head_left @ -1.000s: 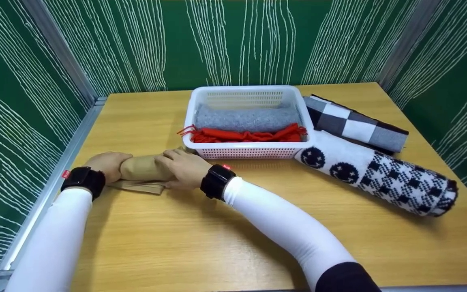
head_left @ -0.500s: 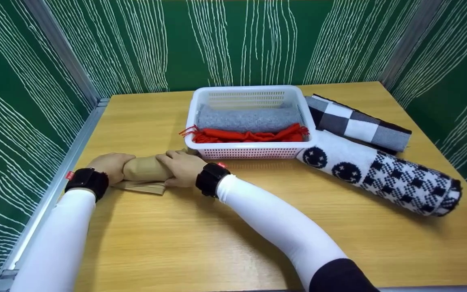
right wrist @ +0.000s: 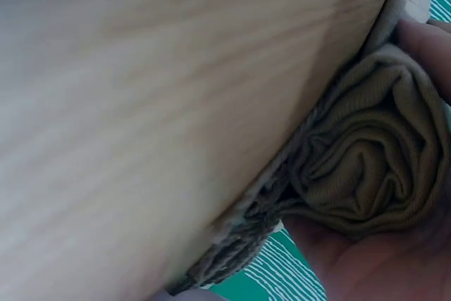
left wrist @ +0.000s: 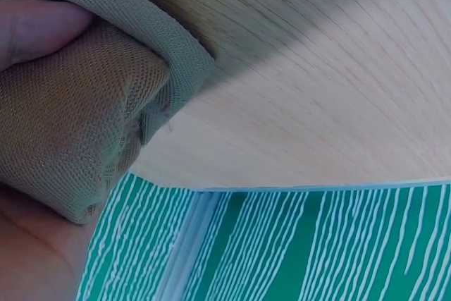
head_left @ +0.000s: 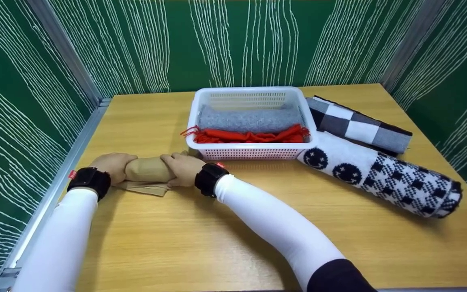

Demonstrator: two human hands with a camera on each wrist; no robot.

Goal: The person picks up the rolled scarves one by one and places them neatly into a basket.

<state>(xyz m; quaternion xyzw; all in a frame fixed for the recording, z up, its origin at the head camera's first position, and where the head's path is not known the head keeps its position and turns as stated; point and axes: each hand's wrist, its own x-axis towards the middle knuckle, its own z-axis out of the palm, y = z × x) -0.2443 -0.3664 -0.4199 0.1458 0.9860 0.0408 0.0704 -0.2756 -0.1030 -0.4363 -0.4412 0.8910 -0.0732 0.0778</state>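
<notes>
A tan scarf (head_left: 147, 169) lies on the table at the left, mostly rolled up, with a flat folded layer showing along its near side. My left hand (head_left: 114, 165) grips the roll's left end; in the left wrist view its thumb (left wrist: 44, 27) presses on the tan cloth (left wrist: 77, 103). At the other end my right hand (head_left: 185, 168) holds the roll between thumb and fingers. The right wrist view shows the spiral end of the scarf (right wrist: 366, 156) against that hand's palm (right wrist: 380, 266), with twisted fringe trailing along the table.
Behind the hands stands a white plastic basket (head_left: 253, 145) with a grey rolled cloth (head_left: 249, 119) and a red fringed scarf (head_left: 249, 137) inside. To its right lie a checked folded cloth (head_left: 359, 123) and a black-and-white patterned roll (head_left: 379, 174). Green walls (head_left: 233, 44) enclose the table.
My right hand has drawn slightly left and its fingers now bend more closely over the roll's right end. The left hand keeps its grip; the basket and other cloths stay put.
</notes>
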